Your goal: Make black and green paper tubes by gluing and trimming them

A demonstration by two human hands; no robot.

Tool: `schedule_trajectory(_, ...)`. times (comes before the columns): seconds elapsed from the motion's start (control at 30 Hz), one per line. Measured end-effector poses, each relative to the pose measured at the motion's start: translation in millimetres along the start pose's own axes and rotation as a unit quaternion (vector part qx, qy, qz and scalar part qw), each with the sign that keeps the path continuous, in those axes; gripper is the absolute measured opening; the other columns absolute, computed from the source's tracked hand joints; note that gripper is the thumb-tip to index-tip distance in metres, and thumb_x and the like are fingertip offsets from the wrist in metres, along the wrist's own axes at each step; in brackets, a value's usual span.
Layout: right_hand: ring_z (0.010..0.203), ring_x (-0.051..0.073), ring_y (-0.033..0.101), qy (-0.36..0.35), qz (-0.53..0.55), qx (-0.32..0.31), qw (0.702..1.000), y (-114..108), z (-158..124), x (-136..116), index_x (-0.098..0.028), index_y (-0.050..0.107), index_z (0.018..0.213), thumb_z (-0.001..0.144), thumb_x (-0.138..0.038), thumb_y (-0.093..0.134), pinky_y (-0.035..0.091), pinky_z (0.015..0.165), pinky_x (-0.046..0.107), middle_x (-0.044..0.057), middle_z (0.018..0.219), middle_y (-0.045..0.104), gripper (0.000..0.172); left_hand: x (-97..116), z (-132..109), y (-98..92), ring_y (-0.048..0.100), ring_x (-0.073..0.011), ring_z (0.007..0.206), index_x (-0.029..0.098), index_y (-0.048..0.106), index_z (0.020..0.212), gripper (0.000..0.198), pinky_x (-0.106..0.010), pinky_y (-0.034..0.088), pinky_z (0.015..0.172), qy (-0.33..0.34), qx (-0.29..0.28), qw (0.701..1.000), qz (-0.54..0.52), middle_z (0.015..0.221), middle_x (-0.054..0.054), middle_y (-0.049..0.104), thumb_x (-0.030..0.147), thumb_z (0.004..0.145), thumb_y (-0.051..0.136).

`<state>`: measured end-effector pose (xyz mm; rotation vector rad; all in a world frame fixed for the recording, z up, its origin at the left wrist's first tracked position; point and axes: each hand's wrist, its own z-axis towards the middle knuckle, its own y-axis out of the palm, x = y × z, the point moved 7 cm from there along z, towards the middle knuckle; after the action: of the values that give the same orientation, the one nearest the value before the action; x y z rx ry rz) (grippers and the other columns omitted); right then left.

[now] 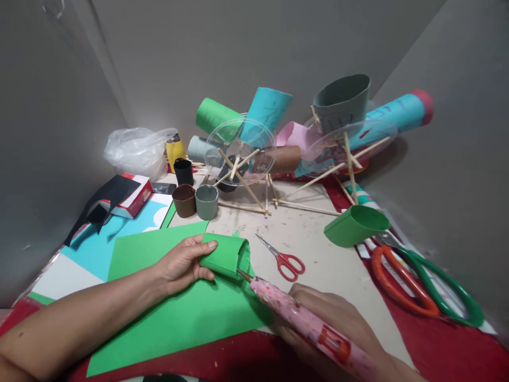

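Green tube [222,253] is held just above the green sheet [159,313], between the two hands. Its long axis is laid roughly level, from left to right, with a slight dip toward the right. The open mouth is turned to the right, toward the glue gun [296,314], while the other end is covered by the left hand [183,262].

By the left hand, which is the nearer of the two, the tube is gripped directly: the thumb is laid along the top and a finger is tucked underneath. The right hand [338,313] is closed around the pink body of the gun, though its fingertips are mostly hidden. By that hand the tube is reached only through the tool.

The relation that counts is found at the mouth. The gun is slanted up from the lower right, and its nozzle [245,275] is brought to the near, lower edge of the rim, across the tube's axis at an angle. Whether the rim is touched or barely cleared cannot be told.

Just beyond the mouth, to the right, small scissors [279,257] are seen. Farther right, a green ring [344,232] is set near large scissors [425,305].
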<state>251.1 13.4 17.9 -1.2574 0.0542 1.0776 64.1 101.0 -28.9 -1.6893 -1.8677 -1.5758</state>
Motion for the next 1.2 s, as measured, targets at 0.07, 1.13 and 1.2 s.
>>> schedule_trajectory(0.07, 0.050, 0.013, 0.049, 0.000, -0.006, 0.000, 1.000, -0.9, 0.8, -1.5, -0.023, 0.050, 0.075, 0.090, -0.026, 0.057, 0.034, 0.047, 0.027, -0.003, 0.062, 0.051, 0.017, -0.2, 0.3, -0.2, 0.068, -0.0133, 0.055, 0.010, 0.068, 0.083, 0.018, -0.018, 0.058, 0.043, -0.001, 0.000, 1.000, 0.000, 0.071, -0.004, 0.070, 0.018, 0.072, 0.080)
schedule_trajectory(1.13, 0.047, 0.011, 0.044, -0.016, -0.032, 0.013, 0.999, -1.0, -0.8, -1.9, -0.021, 0.051, 0.075, 0.092, -0.026, 0.057, 0.031, 0.047, 0.027, -0.004, 0.060, 0.047, 0.019, -3.2, 1.5, 0.5, 0.068, -0.0130, 0.053, 0.008, 0.069, 0.085, 0.023, -0.019, 0.059, 0.042, -0.016, -0.012, 1.000, 0.010, 0.070, -0.005, 0.070, 0.020, 0.070, 0.082)
schedule_trajectory(1.2, 0.048, 0.011, 0.045, -0.015, -0.038, 0.010, 0.999, -0.6, -1.1, -2.0, -0.020, 0.052, 0.076, 0.092, -0.026, 0.058, 0.031, 0.047, 0.027, -0.004, 0.061, 0.047, 0.018, -3.1, 1.4, 0.7, 0.068, -0.0129, 0.054, 0.008, 0.069, 0.085, 0.023, -0.019, 0.059, 0.042, -0.016, -0.013, 1.000, 0.012, 0.071, -0.005, 0.070, 0.021, 0.070, 0.082)
